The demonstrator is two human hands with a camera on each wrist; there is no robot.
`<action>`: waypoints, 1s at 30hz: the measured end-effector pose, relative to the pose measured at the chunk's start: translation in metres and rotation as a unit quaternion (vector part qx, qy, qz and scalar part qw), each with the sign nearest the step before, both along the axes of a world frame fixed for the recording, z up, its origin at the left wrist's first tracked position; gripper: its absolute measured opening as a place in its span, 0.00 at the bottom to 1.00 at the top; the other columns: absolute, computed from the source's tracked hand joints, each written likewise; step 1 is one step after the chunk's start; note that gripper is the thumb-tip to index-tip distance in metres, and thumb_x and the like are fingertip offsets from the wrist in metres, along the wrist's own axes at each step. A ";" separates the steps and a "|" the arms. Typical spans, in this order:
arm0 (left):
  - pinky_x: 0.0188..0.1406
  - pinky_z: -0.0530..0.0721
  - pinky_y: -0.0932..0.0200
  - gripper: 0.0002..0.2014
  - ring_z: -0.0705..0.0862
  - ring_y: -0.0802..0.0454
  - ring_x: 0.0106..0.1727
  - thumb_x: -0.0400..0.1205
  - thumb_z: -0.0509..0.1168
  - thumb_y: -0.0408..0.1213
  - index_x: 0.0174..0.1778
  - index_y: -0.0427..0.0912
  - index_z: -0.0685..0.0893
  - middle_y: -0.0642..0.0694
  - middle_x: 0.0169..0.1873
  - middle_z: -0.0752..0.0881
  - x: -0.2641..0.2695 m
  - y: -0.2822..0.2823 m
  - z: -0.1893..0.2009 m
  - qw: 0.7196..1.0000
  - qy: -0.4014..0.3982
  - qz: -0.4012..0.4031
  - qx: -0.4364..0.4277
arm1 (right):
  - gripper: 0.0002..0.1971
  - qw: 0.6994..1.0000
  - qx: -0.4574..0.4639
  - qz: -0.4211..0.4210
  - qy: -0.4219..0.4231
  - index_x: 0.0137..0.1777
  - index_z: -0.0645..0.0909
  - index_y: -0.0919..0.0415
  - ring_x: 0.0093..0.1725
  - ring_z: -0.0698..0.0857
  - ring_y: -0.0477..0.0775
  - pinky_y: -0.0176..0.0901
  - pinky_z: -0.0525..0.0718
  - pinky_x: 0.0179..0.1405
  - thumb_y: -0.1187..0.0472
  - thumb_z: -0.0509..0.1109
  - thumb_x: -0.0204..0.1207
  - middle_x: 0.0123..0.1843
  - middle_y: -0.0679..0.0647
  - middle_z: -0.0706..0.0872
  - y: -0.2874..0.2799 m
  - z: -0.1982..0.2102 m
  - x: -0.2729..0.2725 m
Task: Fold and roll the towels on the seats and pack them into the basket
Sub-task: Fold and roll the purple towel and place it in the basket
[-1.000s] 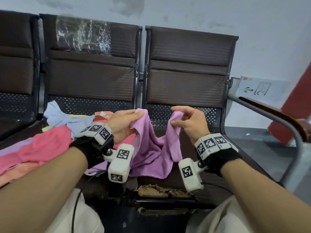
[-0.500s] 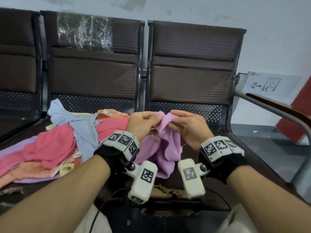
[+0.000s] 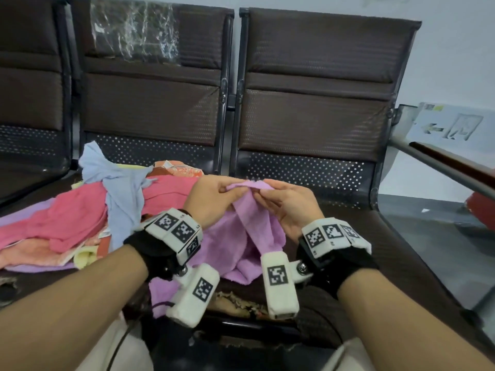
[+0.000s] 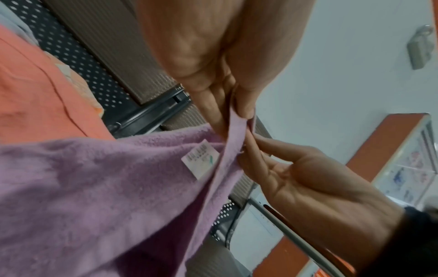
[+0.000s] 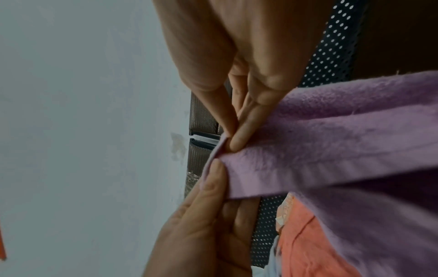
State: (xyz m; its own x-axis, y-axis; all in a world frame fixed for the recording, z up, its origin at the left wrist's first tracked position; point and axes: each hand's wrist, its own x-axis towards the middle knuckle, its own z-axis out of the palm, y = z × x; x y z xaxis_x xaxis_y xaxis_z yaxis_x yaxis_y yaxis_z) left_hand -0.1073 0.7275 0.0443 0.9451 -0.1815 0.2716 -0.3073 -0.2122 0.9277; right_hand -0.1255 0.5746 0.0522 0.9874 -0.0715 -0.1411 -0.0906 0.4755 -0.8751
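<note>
— Lilac terry is what we have in hand: the purple towel hangs from our fingers above the front of the right-hand seat, its lower part slumped onto the cushion.

— And our hands?

— Close together, almost touching. Our left hand pinches the hem between thumb and fingers, and our right hand pinches the same edge just beside it. The left wrist view shows a white label sewn near that hem.

— So which step are we on?

— We judge it the very start of the fold: we have two points of one edge together and nothing is rolled yet. The heap of other towels, pink, pale blue and peach, lies untouched on the neighbouring seat.

— What does the next move call for?

— Probably running our fingers apart along the hem to find the corners, then laying the cloth flat on the seat so the halves line up. We see no basket in any view, so we cannot say where the roll will go.
</note>
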 end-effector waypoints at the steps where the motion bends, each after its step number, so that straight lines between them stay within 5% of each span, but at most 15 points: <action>1: 0.48 0.89 0.51 0.10 0.88 0.52 0.42 0.79 0.68 0.28 0.52 0.42 0.89 0.45 0.40 0.91 0.002 0.003 0.000 1.000 0.008 0.010 0.003 | 0.14 0.999 -0.038 -0.003 -0.004 0.59 0.80 0.80 0.42 0.87 0.56 0.37 0.87 0.48 0.82 0.64 0.74 0.47 0.70 0.87 0.000 -0.004 0.001; 3: 0.44 0.89 0.52 0.10 0.87 0.54 0.38 0.76 0.70 0.26 0.52 0.35 0.89 0.45 0.37 0.91 0.007 0.012 -0.002 0.999 0.031 0.020 -0.007 | 0.10 0.963 -0.265 -0.040 -0.040 0.54 0.85 0.73 0.38 0.85 0.52 0.38 0.86 0.44 0.76 0.70 0.74 0.40 0.61 0.87 -0.004 -0.013 0.005; 5: 0.38 0.90 0.58 0.10 0.87 0.56 0.35 0.74 0.71 0.24 0.51 0.32 0.88 0.45 0.33 0.91 0.009 0.020 -0.003 0.998 0.048 0.026 -0.023 | 0.05 0.842 -0.527 -0.064 -0.094 0.47 0.89 0.62 0.42 0.85 0.50 0.40 0.82 0.49 0.65 0.74 0.73 0.40 0.55 0.88 -0.009 -0.018 0.009; 6: 0.35 0.89 0.61 0.09 0.88 0.57 0.33 0.74 0.71 0.24 0.50 0.32 0.88 0.47 0.31 0.90 0.011 0.024 -0.004 0.998 0.056 0.027 -0.028 | 0.04 0.804 -0.580 -0.063 -0.117 0.45 0.89 0.60 0.45 0.85 0.51 0.43 0.81 0.51 0.61 0.74 0.73 0.42 0.56 0.89 -0.010 -0.020 0.011; 7: 0.34 0.88 0.63 0.08 0.88 0.58 0.32 0.75 0.71 0.25 0.48 0.33 0.88 0.49 0.29 0.90 0.011 0.027 -0.005 0.997 0.064 0.026 -0.032 | 0.05 0.794 -0.590 -0.055 -0.136 0.43 0.89 0.60 0.46 0.84 0.53 0.46 0.81 0.51 0.60 0.73 0.74 0.43 0.58 0.88 -0.011 -0.020 0.013; 12: 0.35 0.88 0.61 0.07 0.86 0.57 0.33 0.82 0.64 0.31 0.40 0.41 0.85 0.48 0.32 0.87 0.006 0.033 -0.001 0.989 0.103 -0.002 -0.102 | 0.12 0.860 -0.478 0.019 -0.177 0.33 0.79 0.55 0.33 0.78 0.43 0.39 0.77 0.39 0.57 0.69 0.79 0.31 0.47 0.82 -0.016 -0.018 0.015; 17: 0.30 0.81 0.60 0.15 0.77 0.55 0.32 0.86 0.58 0.32 0.33 0.43 0.79 0.50 0.28 0.78 0.014 0.032 0.009 0.975 0.136 0.005 -0.178 | 0.20 0.831 -0.516 0.071 -0.197 0.35 0.79 0.71 0.30 0.72 0.48 0.45 0.72 0.33 0.51 0.73 0.75 0.28 0.54 0.75 -0.032 -0.023 0.008; 20: 0.27 0.76 0.64 0.14 0.74 0.54 0.31 0.86 0.57 0.28 0.34 0.39 0.79 0.48 0.27 0.77 0.019 0.031 0.007 0.973 0.135 0.034 -0.182 | 0.23 0.780 -0.586 0.104 -0.194 0.28 0.76 0.63 0.26 0.69 0.45 0.39 0.67 0.28 0.46 0.73 0.73 0.24 0.49 0.72 -0.048 -0.028 0.003; 23: 0.37 0.78 0.59 0.13 0.77 0.50 0.35 0.84 0.57 0.26 0.37 0.37 0.82 0.45 0.30 0.80 0.027 0.032 0.009 0.973 0.129 0.076 -0.174 | 0.23 0.731 -0.646 0.169 -0.142 0.24 0.77 0.54 0.22 0.69 0.39 0.32 0.66 0.24 0.38 0.74 0.68 0.20 0.43 0.73 -0.064 -0.033 -0.002; 26: 0.55 0.78 0.51 0.12 0.79 0.46 0.48 0.83 0.56 0.27 0.39 0.41 0.83 0.46 0.35 0.82 0.034 0.035 0.015 0.979 0.124 0.103 -0.128 | 0.16 0.645 -0.715 0.260 -0.075 0.29 0.84 0.44 0.24 0.77 0.36 0.29 0.73 0.26 0.34 0.74 0.67 0.24 0.42 0.82 -0.075 -0.037 -0.007; 30: 0.61 0.77 0.46 0.08 0.79 0.46 0.51 0.81 0.62 0.33 0.39 0.41 0.85 0.45 0.38 0.82 0.033 0.035 0.016 0.983 0.157 0.075 -0.057 | 0.10 0.571 -0.724 0.386 0.002 0.43 0.86 0.50 0.33 0.81 0.40 0.38 0.79 0.42 0.45 0.74 0.72 0.34 0.47 0.89 -0.085 -0.042 -0.016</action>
